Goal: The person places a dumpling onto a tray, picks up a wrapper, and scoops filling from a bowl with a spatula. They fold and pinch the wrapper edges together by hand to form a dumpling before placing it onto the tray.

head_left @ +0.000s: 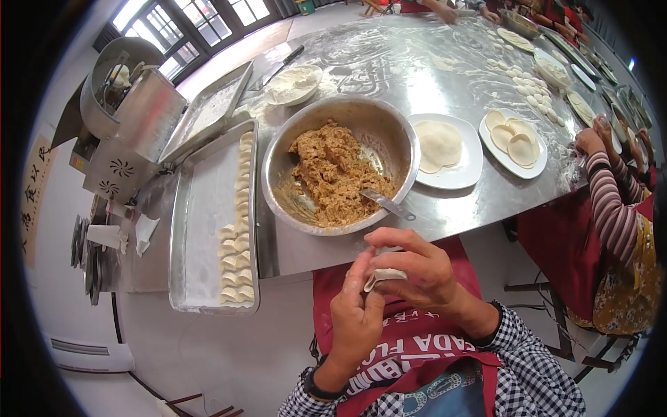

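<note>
A folded dumpling (386,276) is pinched between both hands in front of my apron, near the table's edge. My left hand (356,309) is closed on its left end, thumb and fingers together. My right hand (424,271) curls around the other side with its fingers bent; part of the dumpling is hidden behind them. Just beyond the hands stands a large metal bowl (269,174) of brown minced filling (330,174). A metal spatula (389,203) leans in it. To its right, round wrappers (436,144) lie stacked on a square white plate (469,170).
Left of the bowl, a metal tray (198,208) holds finished dumplings (237,267) along its right side. Behind are a flour bowl (293,85), a knife (285,64) and another tray (212,111). More wrappers (514,139) sit on an oval plate at right, near a co-worker's striped sleeve (615,194).
</note>
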Tool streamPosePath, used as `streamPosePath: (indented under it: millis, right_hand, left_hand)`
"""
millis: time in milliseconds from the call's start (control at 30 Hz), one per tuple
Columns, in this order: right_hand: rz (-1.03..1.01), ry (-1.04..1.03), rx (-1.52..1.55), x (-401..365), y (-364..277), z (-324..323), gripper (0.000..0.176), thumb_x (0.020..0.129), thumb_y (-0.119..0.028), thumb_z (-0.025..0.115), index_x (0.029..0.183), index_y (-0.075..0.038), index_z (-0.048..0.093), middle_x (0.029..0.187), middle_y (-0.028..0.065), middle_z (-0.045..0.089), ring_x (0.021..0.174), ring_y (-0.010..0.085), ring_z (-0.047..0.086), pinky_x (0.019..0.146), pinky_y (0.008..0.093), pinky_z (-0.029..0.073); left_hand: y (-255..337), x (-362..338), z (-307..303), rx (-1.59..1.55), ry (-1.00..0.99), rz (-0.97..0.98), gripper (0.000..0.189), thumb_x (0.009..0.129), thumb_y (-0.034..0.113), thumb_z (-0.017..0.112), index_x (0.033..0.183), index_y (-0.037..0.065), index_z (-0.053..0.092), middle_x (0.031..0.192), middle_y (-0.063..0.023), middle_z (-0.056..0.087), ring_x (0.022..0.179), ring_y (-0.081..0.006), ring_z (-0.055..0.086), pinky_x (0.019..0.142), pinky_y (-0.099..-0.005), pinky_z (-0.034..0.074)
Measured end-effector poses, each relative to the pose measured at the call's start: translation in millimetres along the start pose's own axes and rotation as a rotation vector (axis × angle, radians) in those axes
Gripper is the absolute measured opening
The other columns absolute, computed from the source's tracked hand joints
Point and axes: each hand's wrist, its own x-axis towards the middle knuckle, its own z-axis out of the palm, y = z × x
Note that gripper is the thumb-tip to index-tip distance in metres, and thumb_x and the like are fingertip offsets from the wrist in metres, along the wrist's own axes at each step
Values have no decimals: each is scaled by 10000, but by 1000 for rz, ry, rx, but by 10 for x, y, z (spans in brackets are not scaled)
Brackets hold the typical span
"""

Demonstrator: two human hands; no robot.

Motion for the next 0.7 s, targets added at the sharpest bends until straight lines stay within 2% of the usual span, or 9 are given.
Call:
streamPosePath:
  millis: [67, 133, 167, 233, 333, 433, 533, 667, 700]
  right_hand:
    - [13, 11, -20, -6, 14, 2, 191, 656, -12, 683, 830, -20, 605, 1055, 157, 566, 881, 268, 574, 721, 317, 474]
    - [-7, -38, 88, -32, 63, -15, 192, 659, -8, 685, 833, -16, 604, 1065, 158, 562, 898, 267, 575, 732, 309, 481]
    - [-7, -38, 88, -41, 59, -17, 192, 659, -8, 685, 833, -16, 604, 1065, 158, 562, 898, 267, 575, 732, 309, 481]
    - [90, -22, 134, -63, 41, -17, 185, 673, -9, 685, 841, -12, 607, 1071, 155, 562, 911, 254, 573, 736, 301, 483]
    - [84, 16, 125, -58, 24, -16, 166, 685, 2, 678, 836, -10, 611, 1074, 155, 563, 924, 241, 569, 745, 297, 480]
    - [92, 62, 81, -29, -27, 13, 142, 695, 11, 670, 825, -12, 616, 1068, 149, 569, 925, 235, 567, 745, 293, 477]
    - [49, 11, 70, -27, 3, -2, 150, 676, 10, 674, 810, -9, 610, 1061, 142, 573, 922, 243, 568, 738, 298, 472]
    - [20, -11, 39, -43, 65, 5, 156, 666, -15, 673, 804, -8, 602, 1055, 136, 575, 915, 260, 567, 745, 314, 463]
    - [-19, -30, 7, -40, 70, 6, 154, 664, -27, 669, 800, -9, 599, 1050, 136, 576, 913, 269, 566, 753, 328, 458]
  left_hand:
    - [5, 7, 22, -57, 19, -25, 455, 877, 15, 470, 1293, -77, 308, 1189, -165, 490, 1070, -171, 503, 892, -250, 415]
    - [-29, 20, 52, 0, 109, 58, 436, 838, -19, 472, 1262, -41, 375, 1084, -171, 579, 964, -205, 585, 823, -285, 463]
    - [-11, 21, 70, 0, 109, 58, 436, 838, -19, 472, 1262, -41, 375, 1084, -171, 579, 964, -205, 585, 823, -285, 463]
    - [40, 23, 98, -257, 131, -56, 392, 870, 4, 469, 1247, -58, 384, 1107, -152, 560, 1002, -181, 556, 845, -268, 455]
    - [-72, 27, 38, -428, 80, -160, 406, 889, 57, 481, 1251, -76, 350, 1131, -155, 518, 1004, -186, 551, 852, -290, 474]
    - [-114, 20, 40, -635, 45, -143, 377, 897, 72, 475, 1228, -77, 373, 1110, -147, 525, 974, -187, 568, 840, -313, 492]
    - [-107, 18, 64, -686, 61, -180, 391, 901, 72, 463, 1247, -77, 355, 1127, -151, 516, 995, -201, 561, 837, -326, 498]
    - [-115, 10, 80, -533, 57, -162, 409, 907, 65, 442, 1274, -77, 328, 1149, -155, 502, 1017, -193, 547, 843, -312, 492]
    - [-113, 6, 65, -352, 13, -119, 418, 905, 47, 424, 1288, -77, 308, 1171, -157, 489, 1029, -189, 538, 851, -299, 483]
